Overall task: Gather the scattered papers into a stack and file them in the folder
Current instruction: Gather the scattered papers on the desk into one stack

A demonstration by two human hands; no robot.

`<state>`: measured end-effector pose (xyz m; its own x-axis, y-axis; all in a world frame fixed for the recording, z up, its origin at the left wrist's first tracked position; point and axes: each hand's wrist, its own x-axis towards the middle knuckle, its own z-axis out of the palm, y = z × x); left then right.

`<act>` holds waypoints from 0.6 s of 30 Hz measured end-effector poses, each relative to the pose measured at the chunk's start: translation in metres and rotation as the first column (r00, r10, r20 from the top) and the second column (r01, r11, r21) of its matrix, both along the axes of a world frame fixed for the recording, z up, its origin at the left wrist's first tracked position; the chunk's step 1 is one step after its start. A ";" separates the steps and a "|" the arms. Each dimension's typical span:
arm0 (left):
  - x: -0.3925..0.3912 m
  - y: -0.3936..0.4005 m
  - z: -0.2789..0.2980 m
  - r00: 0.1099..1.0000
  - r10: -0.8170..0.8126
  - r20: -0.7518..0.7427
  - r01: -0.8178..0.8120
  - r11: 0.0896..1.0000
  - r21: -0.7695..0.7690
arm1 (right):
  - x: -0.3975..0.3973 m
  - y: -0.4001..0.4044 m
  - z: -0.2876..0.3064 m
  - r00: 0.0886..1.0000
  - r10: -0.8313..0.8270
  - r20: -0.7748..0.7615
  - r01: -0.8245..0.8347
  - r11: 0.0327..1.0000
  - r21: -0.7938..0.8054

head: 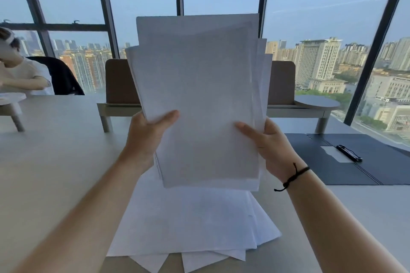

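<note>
I hold a loose bundle of white papers (204, 86) upright above the table, its edges uneven and fanned at the top. My left hand (148, 133) grips its left lower side, thumb on the front sheet. My right hand (269, 146) grips the right lower side, a black cord around the wrist. More white papers (188, 224) lie overlapped on the table under the bundle. The dark folder (346, 168) lies open flat on the table to the right, with a black clip (349, 152) and a pale label inside.
The pale table (55, 173) runs left and right. A brown divider panel on a low shelf (119, 95) stands behind the papers. A seated person (22, 75) is at the far left. Tall windows lie beyond.
</note>
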<state>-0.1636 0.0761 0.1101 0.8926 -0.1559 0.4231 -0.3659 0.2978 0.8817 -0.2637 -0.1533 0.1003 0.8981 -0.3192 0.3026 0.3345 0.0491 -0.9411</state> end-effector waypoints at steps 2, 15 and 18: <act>-0.005 0.006 0.002 1.000 -0.029 0.010 0.029 1.000 -0.002 | -0.006 0.001 0.006 0.997 -0.011 0.075 0.011 1.000 -0.005; -0.009 0.010 -0.042 0.948 -0.278 -0.156 0.305 0.933 0.190 | -0.028 0.018 -0.031 0.999 0.023 -0.043 -0.022 1.000 0.023; -0.012 0.003 -0.054 0.950 -0.250 -0.188 0.278 0.950 0.142 | -0.018 0.025 -0.034 0.997 -0.021 -0.079 0.021 1.000 -0.001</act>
